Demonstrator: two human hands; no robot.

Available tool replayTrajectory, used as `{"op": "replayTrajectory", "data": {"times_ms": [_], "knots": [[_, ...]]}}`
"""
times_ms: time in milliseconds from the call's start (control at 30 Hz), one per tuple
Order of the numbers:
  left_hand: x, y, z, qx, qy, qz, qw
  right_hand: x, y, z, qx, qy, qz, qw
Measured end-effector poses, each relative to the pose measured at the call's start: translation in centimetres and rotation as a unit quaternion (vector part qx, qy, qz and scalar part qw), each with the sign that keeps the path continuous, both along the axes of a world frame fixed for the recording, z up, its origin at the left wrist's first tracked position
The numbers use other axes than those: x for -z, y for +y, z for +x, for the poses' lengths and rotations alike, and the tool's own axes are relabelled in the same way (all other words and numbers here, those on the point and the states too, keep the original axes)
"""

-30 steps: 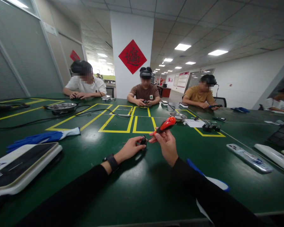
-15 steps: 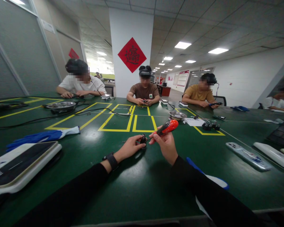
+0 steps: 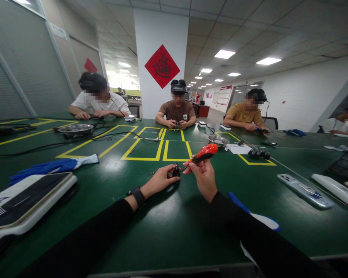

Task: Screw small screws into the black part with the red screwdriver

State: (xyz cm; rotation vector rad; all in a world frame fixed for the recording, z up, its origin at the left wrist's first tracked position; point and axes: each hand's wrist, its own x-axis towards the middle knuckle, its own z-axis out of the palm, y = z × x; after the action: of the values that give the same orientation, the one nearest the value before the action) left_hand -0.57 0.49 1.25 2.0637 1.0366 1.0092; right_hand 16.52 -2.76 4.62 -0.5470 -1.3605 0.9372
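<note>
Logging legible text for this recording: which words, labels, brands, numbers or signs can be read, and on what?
Nothing reads clearly.
Red diamond sign: black characters, too blurred to quote.
Black-and-white case: slanted marking, unclear.
Framed wall board: print too small.
Red-and-black screwdriver: any lettering too small.

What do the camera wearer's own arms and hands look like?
The long sleeves are plain black. The left hand is ungloved, with a dark strap, possibly a watch, around its wrist. The right hand is also ungloved; no band shows there.
</note>
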Motion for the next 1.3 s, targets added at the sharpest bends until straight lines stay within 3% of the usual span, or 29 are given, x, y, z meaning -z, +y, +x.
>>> {"op": "replayTrajectory", "data": {"times_ms": [300,500,967,1200,1300], "knots": [[-0.42,-0.15,-0.01,-0.003,0.000,-0.015,1.000,-0.01,0.17,-0.03,0.014,0.016,-0.020,1.000],[-0.29,-0.06,-0.02,0.007,-0.008,-0.021,1.000,-0.37,0.18,0.17,-0.021,0.008,-0.015,1.000],[-0.15,-0.02,-0.09,-0.009,0.006,-0.005,1.000,-0.35,0.20,0.15,0.002,-0.009,-0.021,1.000],[-0.43,-0.16,-0.09,-0.002,0.000,-0.012,1.000,-0.36,-0.05,0.33,-0.039,0.011,-0.006,0.999],[-0.51,-0.18,-0.12,-0.002,0.002,-0.010,1.000,-0.50,-0.10,0.17,-0.011,-0.009,-0.005,1.000]]}}
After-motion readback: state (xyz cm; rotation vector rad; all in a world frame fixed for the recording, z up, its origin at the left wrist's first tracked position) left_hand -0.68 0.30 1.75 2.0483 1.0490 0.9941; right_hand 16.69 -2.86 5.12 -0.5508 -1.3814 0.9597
